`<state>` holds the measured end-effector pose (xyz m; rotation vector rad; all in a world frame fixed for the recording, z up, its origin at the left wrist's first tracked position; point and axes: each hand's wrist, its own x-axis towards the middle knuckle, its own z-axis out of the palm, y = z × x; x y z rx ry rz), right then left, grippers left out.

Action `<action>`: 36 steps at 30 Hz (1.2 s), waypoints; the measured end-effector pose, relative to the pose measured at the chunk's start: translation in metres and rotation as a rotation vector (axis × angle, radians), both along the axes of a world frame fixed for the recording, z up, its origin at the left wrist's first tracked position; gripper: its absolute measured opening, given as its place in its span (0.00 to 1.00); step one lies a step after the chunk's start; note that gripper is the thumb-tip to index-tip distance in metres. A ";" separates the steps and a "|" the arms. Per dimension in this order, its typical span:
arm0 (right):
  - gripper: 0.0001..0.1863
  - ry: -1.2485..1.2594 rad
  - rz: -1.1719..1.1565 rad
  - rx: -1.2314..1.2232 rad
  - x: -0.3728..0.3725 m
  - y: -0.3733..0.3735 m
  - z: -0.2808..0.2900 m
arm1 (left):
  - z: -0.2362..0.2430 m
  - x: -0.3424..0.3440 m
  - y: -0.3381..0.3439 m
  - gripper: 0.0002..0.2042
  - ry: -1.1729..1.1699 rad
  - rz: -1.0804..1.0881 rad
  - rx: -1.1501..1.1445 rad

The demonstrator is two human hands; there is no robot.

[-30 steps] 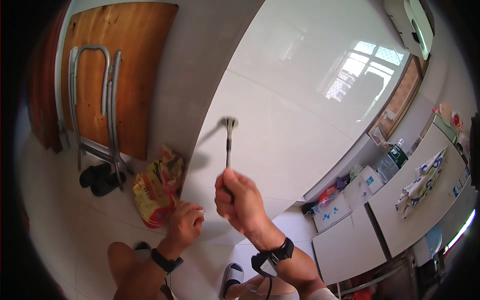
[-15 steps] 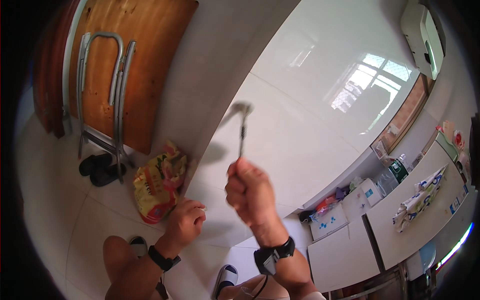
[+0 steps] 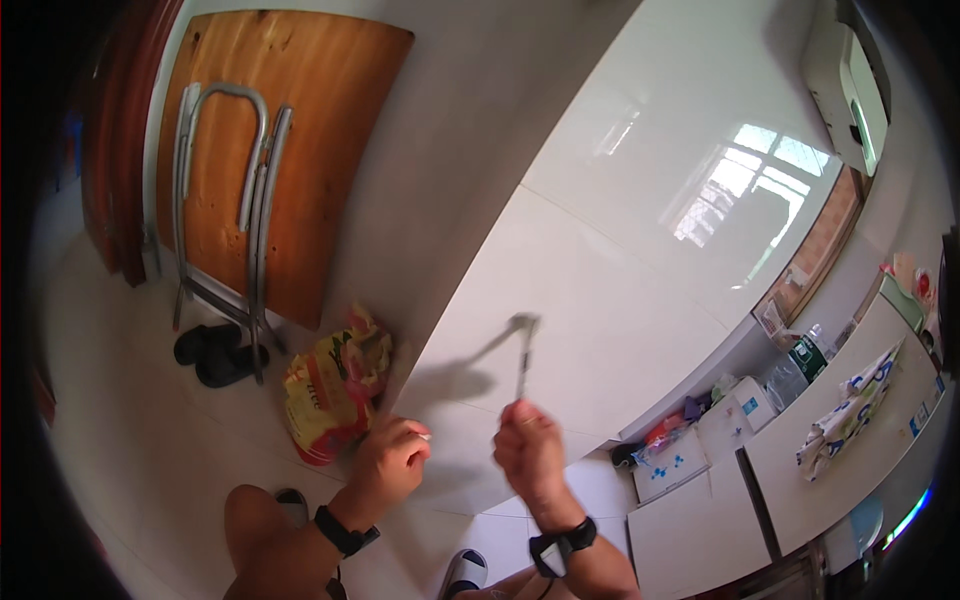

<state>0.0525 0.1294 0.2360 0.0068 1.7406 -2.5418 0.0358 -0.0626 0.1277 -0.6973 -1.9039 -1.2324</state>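
My right hand [image 3: 530, 455] is closed around the handle of a small hammer [image 3: 525, 350]. Its thin, dark-patterned shaft points up and away, with a blurred metal head across the top. The head is in front of the glossy white tiled wall [image 3: 600, 260] and casts a shadow on it; I cannot tell whether they touch. Lower and to the left, my left hand [image 3: 392, 462] is closed, thumb against curled fingers. A tiny whitish tip shows at its fingertips, too small to name. This hand is close to the wall's lower left part.
A folded wooden table [image 3: 290, 120] with metal legs leans at the left, with black slippers [image 3: 220, 355] below it. A yellow and red bag [image 3: 335, 390] stands by the wall corner. On the right are white cabinets [image 3: 700, 510], a patterned cloth [image 3: 850, 410] and a bottle [image 3: 805, 355].
My right hand and the hammer have moved down and slightly right, bringing the head lower on the wall. My left hand keeps its closed pose. The whole view has shifted a little.
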 end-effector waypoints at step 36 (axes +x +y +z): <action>0.19 0.079 -0.269 -0.382 0.005 0.092 0.006 | 0.009 -0.010 0.003 0.09 0.030 0.010 0.006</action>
